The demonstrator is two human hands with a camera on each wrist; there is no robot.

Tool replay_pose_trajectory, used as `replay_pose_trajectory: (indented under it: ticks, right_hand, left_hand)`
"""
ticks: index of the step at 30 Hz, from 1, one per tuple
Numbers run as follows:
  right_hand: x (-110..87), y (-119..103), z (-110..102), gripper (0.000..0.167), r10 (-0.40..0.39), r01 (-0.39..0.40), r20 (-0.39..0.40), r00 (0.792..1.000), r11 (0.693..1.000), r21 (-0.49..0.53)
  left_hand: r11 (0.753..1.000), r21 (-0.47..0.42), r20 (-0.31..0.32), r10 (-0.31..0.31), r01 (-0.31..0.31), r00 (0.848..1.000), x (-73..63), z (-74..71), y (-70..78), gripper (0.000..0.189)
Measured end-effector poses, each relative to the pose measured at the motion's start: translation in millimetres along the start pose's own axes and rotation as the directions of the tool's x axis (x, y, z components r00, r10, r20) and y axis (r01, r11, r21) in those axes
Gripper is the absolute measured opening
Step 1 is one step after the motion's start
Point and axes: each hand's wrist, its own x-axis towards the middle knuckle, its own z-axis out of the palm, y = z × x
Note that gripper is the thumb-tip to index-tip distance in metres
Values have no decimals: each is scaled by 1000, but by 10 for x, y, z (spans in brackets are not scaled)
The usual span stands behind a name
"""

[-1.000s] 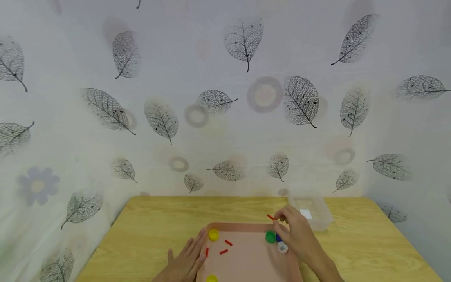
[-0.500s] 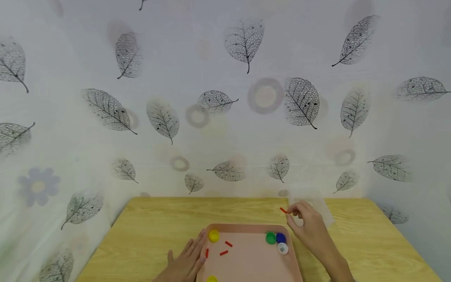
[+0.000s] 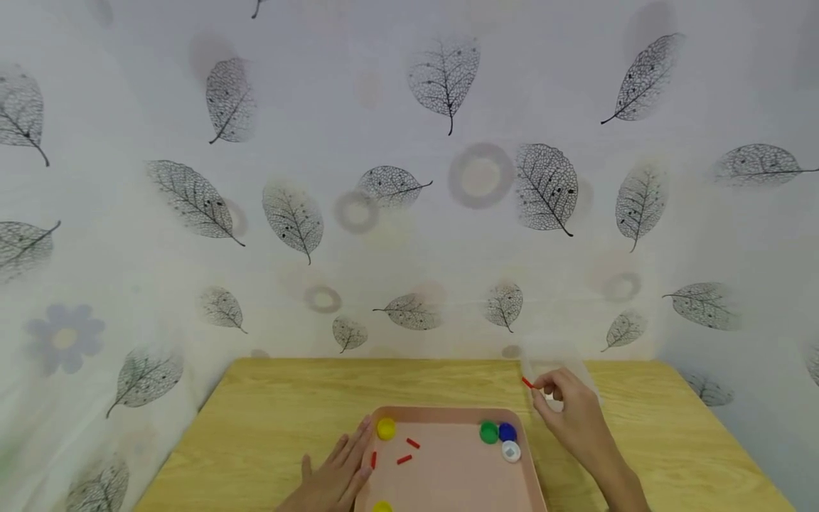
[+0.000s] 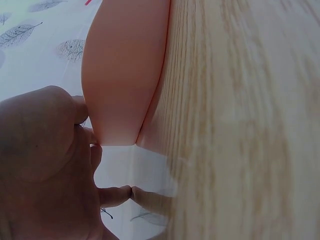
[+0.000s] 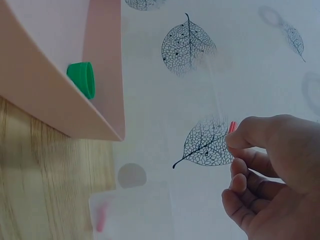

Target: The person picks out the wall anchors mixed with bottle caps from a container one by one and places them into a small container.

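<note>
tray (image 3: 457,476): smooth plastic | box (image 5: 142,212): translucent plastic | table (image 3: 256,427): wood-grained (faintly glossy)

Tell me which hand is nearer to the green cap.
Right. The right hand is right of the green cap, outside the tray; the left hand is farther off, at the tray's left side.

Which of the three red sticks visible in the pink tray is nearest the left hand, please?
It is the leftmost red stick in the tray, close beside the left hand; the other two lie farther right.
</note>
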Motion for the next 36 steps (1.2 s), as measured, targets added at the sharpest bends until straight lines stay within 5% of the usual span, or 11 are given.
replay_pose_trajectory:
  ticks: [22,36]
  right_hand:
    - [-44,423,-98,21,72,-72,-85,994,997,-4]
    - [-125,656,-16,17,140,-139,-130,982,990,17]
  left_hand:
    - [1000,-6,-43,6,-6,999,-18,49,65,64]
    - [1000,2,-14,-19,19,1000,-21,38,59,65]
